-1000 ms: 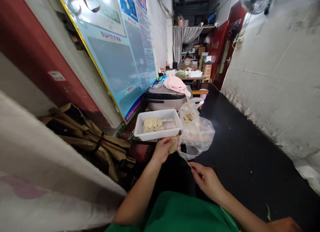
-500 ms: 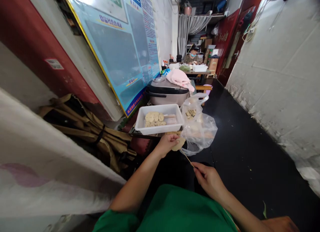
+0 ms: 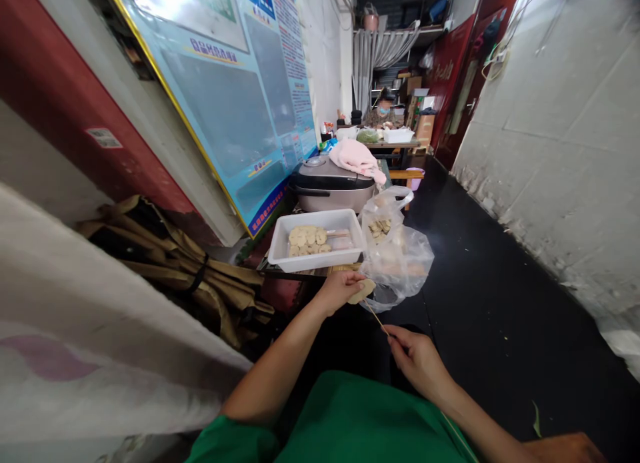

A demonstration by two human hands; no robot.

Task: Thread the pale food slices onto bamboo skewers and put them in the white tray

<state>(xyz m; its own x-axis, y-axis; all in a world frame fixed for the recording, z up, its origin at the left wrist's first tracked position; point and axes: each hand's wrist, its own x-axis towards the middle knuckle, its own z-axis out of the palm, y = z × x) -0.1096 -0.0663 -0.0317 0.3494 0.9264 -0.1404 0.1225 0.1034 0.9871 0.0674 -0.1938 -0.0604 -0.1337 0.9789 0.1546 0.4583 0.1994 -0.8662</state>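
My left hand (image 3: 341, 292) pinches a pale, flat round slice (image 3: 365, 291), which looks like a slice of potato or a similar food. In my right hand (image 3: 417, 356) is a thin wooden skewer (image 3: 377, 320), gripped near its lower end. The skewer's upper end meets the lower edge of the slice; how deep it goes in I cannot tell. Just beyond my hands, a white plastic tray (image 3: 273, 250) holds several skewered slices (image 3: 307, 239) on its left side, their sticks pointing right. Loose slices (image 3: 379, 230) lie in a clear plastic bag (image 3: 420, 250) to the tray's right.
Behind the tray stands a grey and black cooker (image 3: 335, 195) with a pink cloth (image 3: 356, 158) on top. Farther back, a person (image 3: 384, 113) sits at another table (image 3: 395, 144). Folded brown canvas (image 3: 200, 270) leans at left, and a rough wall (image 3: 555, 150) runs along the right.
My left hand and the slice have shifted slightly to the right. The right hand keeps almost the same place on the skewer. The camera view has tilted a little.
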